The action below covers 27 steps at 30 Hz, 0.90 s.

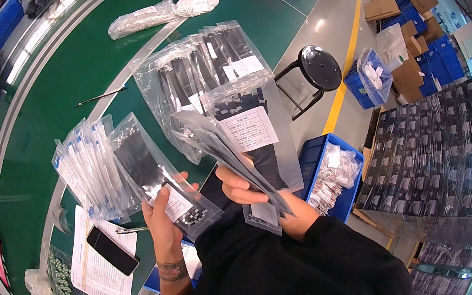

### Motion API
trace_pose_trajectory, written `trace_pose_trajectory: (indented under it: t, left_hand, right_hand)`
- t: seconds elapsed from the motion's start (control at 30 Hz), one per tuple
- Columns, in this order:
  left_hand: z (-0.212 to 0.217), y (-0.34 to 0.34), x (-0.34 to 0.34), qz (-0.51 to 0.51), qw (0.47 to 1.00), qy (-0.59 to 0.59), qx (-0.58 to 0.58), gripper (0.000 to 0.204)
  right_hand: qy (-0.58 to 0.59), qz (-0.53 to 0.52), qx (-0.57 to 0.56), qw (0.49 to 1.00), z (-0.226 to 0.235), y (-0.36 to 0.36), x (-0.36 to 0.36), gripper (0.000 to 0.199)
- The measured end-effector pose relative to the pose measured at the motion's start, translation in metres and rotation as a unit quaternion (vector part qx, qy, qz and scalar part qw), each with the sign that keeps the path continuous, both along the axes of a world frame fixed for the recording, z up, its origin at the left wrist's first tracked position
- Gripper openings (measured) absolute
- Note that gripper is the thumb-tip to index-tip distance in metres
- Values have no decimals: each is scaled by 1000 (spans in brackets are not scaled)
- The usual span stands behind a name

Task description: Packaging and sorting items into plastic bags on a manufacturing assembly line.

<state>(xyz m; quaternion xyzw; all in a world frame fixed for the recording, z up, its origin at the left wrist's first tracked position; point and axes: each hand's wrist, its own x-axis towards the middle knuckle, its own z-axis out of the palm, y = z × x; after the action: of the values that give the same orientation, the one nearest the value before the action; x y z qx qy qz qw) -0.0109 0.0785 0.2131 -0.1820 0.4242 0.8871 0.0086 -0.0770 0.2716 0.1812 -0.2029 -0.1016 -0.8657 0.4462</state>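
My left hand is closed on a clear plastic bag of black flat cables, its thumb pressed over the white label. To the right, my right hand grips several similar bags held together and tilted, seen nearly edge-on. Behind them lies a larger clear bag with a white printed label and dark strips inside. Farther away, more bags of black flat cables are piled on the green table. Left of my left hand sits a fanned stack of clear bags with blue-tipped strips.
On the green table are a phone on printed paper, a pen, a bag of small green parts and plastic-wrapped bundles. To the right stand a black stool, a blue bin and a film-wrapped pallet.
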Motion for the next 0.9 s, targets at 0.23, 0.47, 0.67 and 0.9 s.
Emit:
trace_pose_trajectory:
  t: [0.23,0.47,0.67,0.9]
  left_hand:
    - [2,-1,-1,2,1000,1,-5,34]
    - [-4,-5,0,10,1000,-1,18,34]
    - [-5,-12,1,22,1000,-8,19,34]
    - [-3,-15,3,16,999,-22,40,42]
  right_hand:
    - [-16,7,20,1000,1,1,0,31]
    - [-15,-226,526,820,10,7,3,45]
    - [67,-315,527,786,-8,6,2,49]
    - [166,-363,609,686,-1,5,-6,62]
